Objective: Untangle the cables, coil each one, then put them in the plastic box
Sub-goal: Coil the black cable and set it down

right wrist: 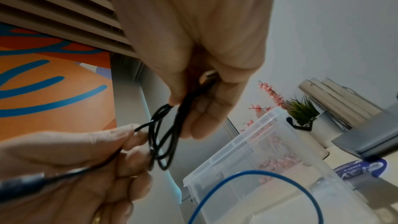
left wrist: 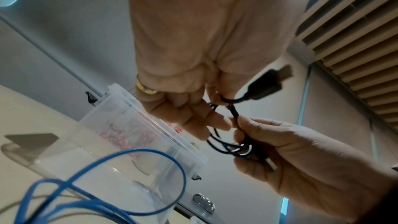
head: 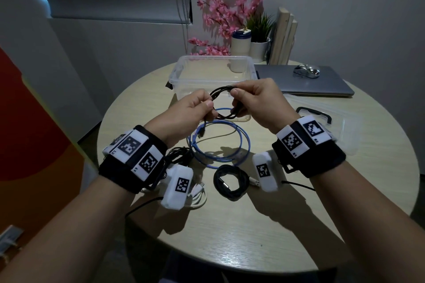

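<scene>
my left hand (head: pixel 190 110) pinches one side of a thin black cable (head: pixel 220 91), thumb against curled fingers, with a plug (left wrist: pixel 267 83) sticking out past my thumb in the left wrist view. the cable hangs in small loops between both hands, held up above the table (head: pixel 253 236), in front of the box (head: pixel 184 73). my right hand (head: pixel 257 99) pinches the other side of the loops, and a metal plug tip (right wrist: pixel 210 74) shows inside its grip. below them a blue cable (head: pixel 220 142) lies coiled on the table. nearer me lie a white cable (head: pixel 200 195) on the left and a coiled black cable (head: pixel 231 182) to its right. the lid (head: pixel 345 126) lies at far right.
</scene>
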